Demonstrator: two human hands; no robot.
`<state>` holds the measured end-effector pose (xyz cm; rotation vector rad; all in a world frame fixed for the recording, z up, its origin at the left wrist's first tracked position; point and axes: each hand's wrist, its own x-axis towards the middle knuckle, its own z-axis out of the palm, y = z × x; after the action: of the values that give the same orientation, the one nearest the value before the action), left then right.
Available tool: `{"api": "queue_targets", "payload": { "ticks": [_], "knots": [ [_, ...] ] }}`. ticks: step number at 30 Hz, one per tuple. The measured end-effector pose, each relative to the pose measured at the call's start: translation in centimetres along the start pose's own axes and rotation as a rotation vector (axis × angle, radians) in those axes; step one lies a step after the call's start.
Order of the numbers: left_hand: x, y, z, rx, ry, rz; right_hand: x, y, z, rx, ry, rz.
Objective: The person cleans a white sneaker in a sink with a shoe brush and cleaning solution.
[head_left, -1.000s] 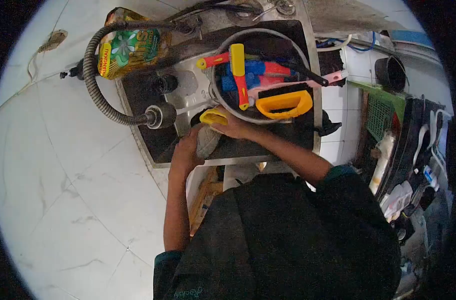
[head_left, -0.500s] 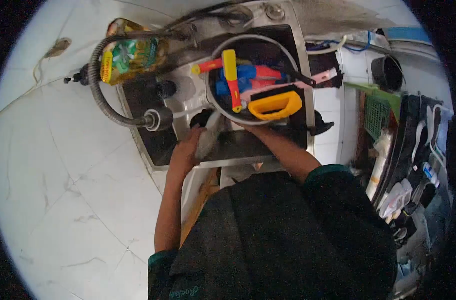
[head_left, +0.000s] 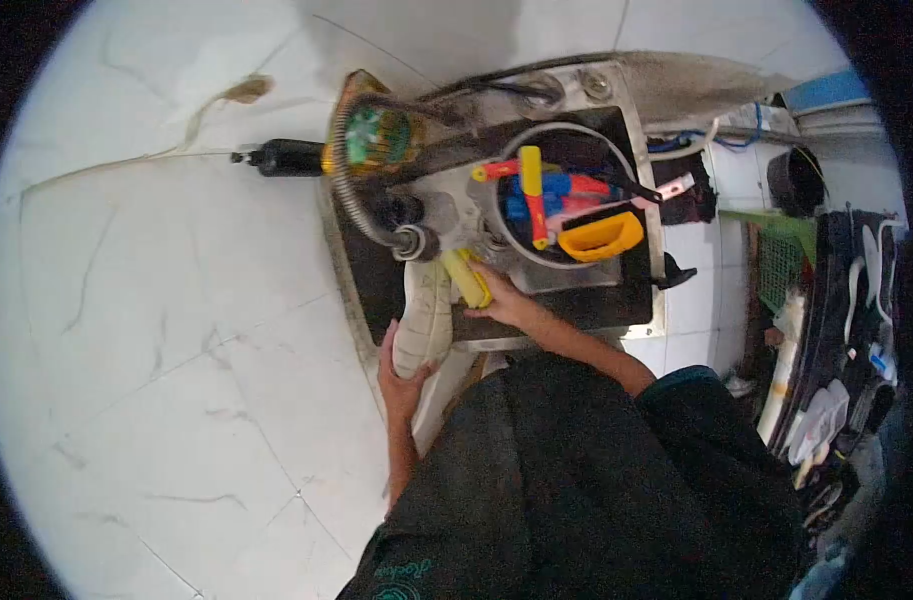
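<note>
My left hand point(head_left: 401, 385) grips the lower end of a white shoe point(head_left: 423, 330), its grooved sole turned toward me, over the sink's front left edge. In my right hand point(head_left: 499, 297) is a yellow scrub brush point(head_left: 467, 278), held right beside the shoe. Just above the shoe's upper end hangs the head of a flexible metal tap hose point(head_left: 414, 242). A round basin point(head_left: 560, 262) stands in the sink, holding red-and-yellow-handled tools point(head_left: 533, 190), blue and red pieces, and an orange-yellow handle-like piece point(head_left: 602, 238).
The dark sink point(head_left: 632, 282) has a steel rim. A yellow-green bottle point(head_left: 382, 135) and a black bottle point(head_left: 287, 158) are at its upper left. A black bucket point(head_left: 792, 178) and a green crate point(head_left: 777, 262) are at the right. White tiles point(head_left: 177, 350) surround the left side.
My left hand has brought the shoe up and toward me from within the sink. My right hand has come from under the basin's edge and now shows the yellow brush. The view has shifted.
</note>
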<state>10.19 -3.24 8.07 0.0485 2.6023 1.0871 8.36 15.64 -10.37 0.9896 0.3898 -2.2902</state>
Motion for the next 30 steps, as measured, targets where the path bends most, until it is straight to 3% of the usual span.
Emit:
{"api": "queue_targets", "payload": {
  "ticks": [5, 6, 9, 10, 13, 14, 17, 21, 24, 27, 30],
  "knots": [
    [-2.3, -3.3, 1.8, -0.200, 0.243, 0.099, -1.3, 0.3, 7.3, -0.143, -0.230, 0.006],
    [-2.2, -3.2, 1.8, -0.241, 0.264, 0.137, -1.2, 0.6, 8.4, -0.214, -0.230, -0.121],
    [-1.8, -2.8, 0.7, -0.405, 0.134, -0.068, -1.6, -0.2, 10.4, -0.496, -0.221, -0.319],
    [-0.8, -4.0, 0.7, -0.345, 0.181, 0.040, -2.8, -1.0, 11.6, -0.595, -0.227, -0.388],
    [1.5, -4.4, -0.5, -0.884, 0.278, -0.135, -4.7, -2.4, 13.5, -0.888, -0.245, -0.597],
    [2.2, -3.7, -1.6, -0.819, 0.238, -0.168, -4.6, -2.6, 13.5, -0.993, -0.248, -0.664],
    [4.5, -2.3, -2.7, -0.525, 0.204, 0.090, -4.7, -2.4, 13.4, -1.092, -0.216, -0.847],
    [4.7, 0.5, -5.1, -0.421, 0.166, 0.003, -5.2, -2.8, 13.2, -1.017, -0.185, -0.883],
    [5.8, -0.5, -5.5, 0.360, 0.310, 0.235, -5.3, -2.7, 12.1, -1.023, -0.196, -0.876],
    [7.3, -1.4, -4.4, 0.203, 0.443, 0.517, -5.1, -2.8, 10.6, -1.217, -0.159, -0.886],
    [7.3, -2.7, -2.4, -0.135, 0.129, 0.220, -5.5, -2.9, 9.8, -1.378, -0.052, -0.857]
  ]
}}
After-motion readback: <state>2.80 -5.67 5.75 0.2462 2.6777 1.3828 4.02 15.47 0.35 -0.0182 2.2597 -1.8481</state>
